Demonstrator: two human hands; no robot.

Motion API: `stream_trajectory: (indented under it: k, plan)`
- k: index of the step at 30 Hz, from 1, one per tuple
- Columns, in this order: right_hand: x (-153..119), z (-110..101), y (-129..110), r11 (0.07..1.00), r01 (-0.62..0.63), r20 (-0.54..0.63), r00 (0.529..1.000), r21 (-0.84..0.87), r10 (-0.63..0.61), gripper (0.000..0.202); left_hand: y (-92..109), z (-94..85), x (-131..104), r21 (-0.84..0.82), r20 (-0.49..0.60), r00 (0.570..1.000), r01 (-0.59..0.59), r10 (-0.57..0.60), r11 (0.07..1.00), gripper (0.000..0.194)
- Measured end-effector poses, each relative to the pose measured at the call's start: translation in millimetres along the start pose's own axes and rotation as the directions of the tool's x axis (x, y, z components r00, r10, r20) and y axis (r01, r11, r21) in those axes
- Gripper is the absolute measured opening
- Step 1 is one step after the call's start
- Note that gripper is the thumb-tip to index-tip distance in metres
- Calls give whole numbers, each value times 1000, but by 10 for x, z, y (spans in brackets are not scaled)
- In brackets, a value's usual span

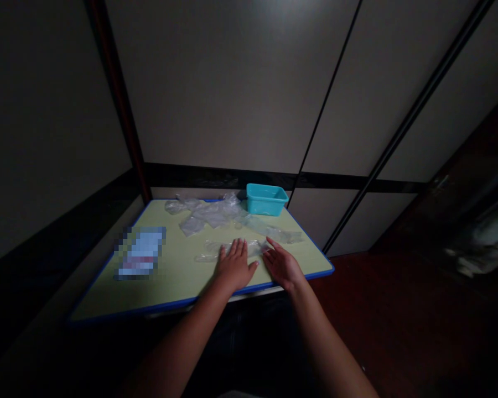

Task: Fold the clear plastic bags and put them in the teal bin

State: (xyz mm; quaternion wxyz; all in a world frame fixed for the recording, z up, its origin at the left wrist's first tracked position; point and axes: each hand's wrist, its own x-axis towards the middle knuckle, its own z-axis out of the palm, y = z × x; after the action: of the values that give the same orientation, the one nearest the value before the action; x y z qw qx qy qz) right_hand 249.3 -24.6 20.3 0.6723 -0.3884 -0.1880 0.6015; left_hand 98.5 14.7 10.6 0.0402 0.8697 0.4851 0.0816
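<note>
A clear plastic bag (207, 256) lies flattened along the front half of the small table. My left hand (235, 266) rests palm down on it, fingers stretched out and a little apart. Beside the bag's right end, my right hand (283, 266) is turned on its side with the palm facing left. Its fingers are extended and hold nothing that I can see; the fingertips are close to the plastic, and whether they touch it I cannot tell. Just beyond my hands lies another flattened clear bag (271, 228), stretching toward the table's right edge.
Several crumpled clear bags (209, 213) are heaped at the back of the yellow table (174, 287), which has a blue rim. A turquoise plastic basket (266, 200) stands at the back right. On the left lies a blurred-out light rectangular item (143, 253). Wardrobe panels (224, 99) rise behind the table.
</note>
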Motion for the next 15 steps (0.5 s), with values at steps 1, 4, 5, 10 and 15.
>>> stream_trajectory:
  k: [1,4,5,10,15]
  plan:
    - [13,4,14,1000,-3,-18,1000,2,4,20,2,-8,-2,-4,6,1000,3,-3,1000,74]
    - [56,-1,57,1000,-10,-94,995,17,12,12,6,-21,-6,-8,7,1000,4,-4,1000,74]
    - [69,-9,69,1000,-5,-111,994,19,7,11,7,-20,-6,-9,4,1000,3,-3,1000,74]
    - [94,-60,95,999,38,-133,990,1,-37,8,3,10,-3,-14,-18,1000,-3,3,1000,74]
    - [77,-85,89,999,43,-160,986,1,-42,8,1,9,-34,10,-93,995,-23,24,1000,71]
